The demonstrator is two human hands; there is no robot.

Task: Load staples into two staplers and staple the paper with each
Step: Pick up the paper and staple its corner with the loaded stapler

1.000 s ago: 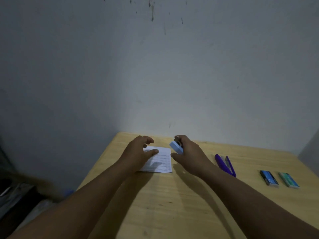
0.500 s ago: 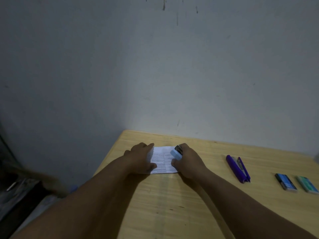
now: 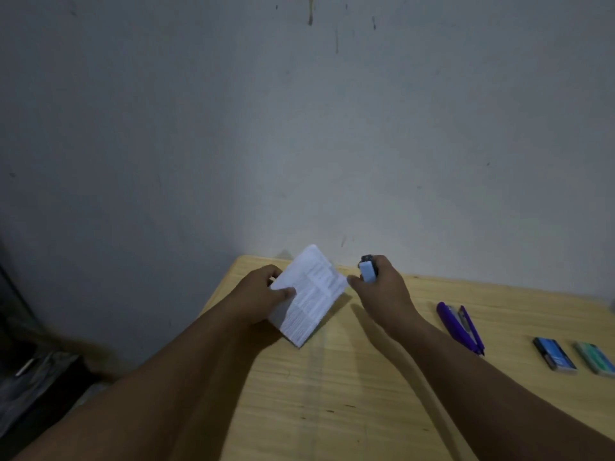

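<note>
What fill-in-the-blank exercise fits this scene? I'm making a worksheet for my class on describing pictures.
1. The left hand holds the ____, lifted and tilted.
2. The right hand grips the light blue stapler, while the ____ stapler lies on the table.
3. The blue staple box and the green staple box lie to the ____ of the stapler that lies on the table.

Missing words: paper; purple; right

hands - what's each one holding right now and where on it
The left hand grips the folded paper by its left edge, thumb on top. The right hand wraps the light blue stapler around its body, front end sticking out.
</note>
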